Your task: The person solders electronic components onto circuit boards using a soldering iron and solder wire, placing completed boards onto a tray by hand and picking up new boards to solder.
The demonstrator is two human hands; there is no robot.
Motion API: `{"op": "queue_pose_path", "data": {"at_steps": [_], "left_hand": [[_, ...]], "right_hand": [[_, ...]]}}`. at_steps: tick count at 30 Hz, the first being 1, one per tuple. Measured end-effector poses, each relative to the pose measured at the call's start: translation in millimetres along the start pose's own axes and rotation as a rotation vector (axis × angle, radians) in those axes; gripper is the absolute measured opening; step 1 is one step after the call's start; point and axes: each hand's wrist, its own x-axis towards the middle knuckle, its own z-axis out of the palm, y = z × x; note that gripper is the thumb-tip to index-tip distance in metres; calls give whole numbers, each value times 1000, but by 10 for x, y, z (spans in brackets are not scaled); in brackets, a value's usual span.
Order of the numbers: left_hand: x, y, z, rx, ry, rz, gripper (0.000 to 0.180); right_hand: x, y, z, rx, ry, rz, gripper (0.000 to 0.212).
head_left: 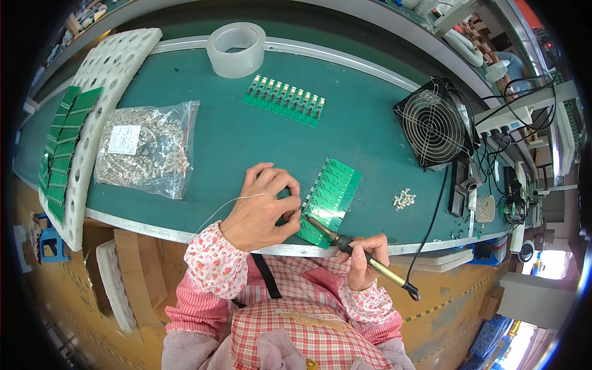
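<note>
My right hand (365, 264) grips a soldering iron (382, 267) with a black and gold handle. Its tip meets a green circuit board panel (333, 194) near the table's front edge. At the panel's left edge, the fingers of my left hand (258, 213) are closed together close to the iron's tip. A thin solder wire (229, 202) runs over the back of that hand; its end between the fingers is hidden. Small metal pins stick out along the panel's left side. Farther back lies another green panel (285, 102) with a row of white and black parts.
A clear bag of small metal parts (151, 151) lies left, beside a white foam board (80, 166) carrying green panels (66, 145). A roll of clear tape (237, 58) stands at the back. On the right are a black fan (431, 126), loose metal parts (404, 198) and cables.
</note>
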Motion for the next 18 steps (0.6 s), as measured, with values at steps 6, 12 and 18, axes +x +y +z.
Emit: {"op": "queue_pose_path", "data": {"at_steps": [6, 12, 18], "left_hand": [[1, 7, -7, 5, 10, 8, 13], [2, 4, 0, -12, 37, 8, 12], [2, -3, 17, -26, 26, -8, 14]], "right_hand": [[20, -55, 51, -55, 17, 29, 21], [-8, -8, 28, -43, 29, 50, 20], [-11, 18, 6, 89, 125, 75, 16]]}}
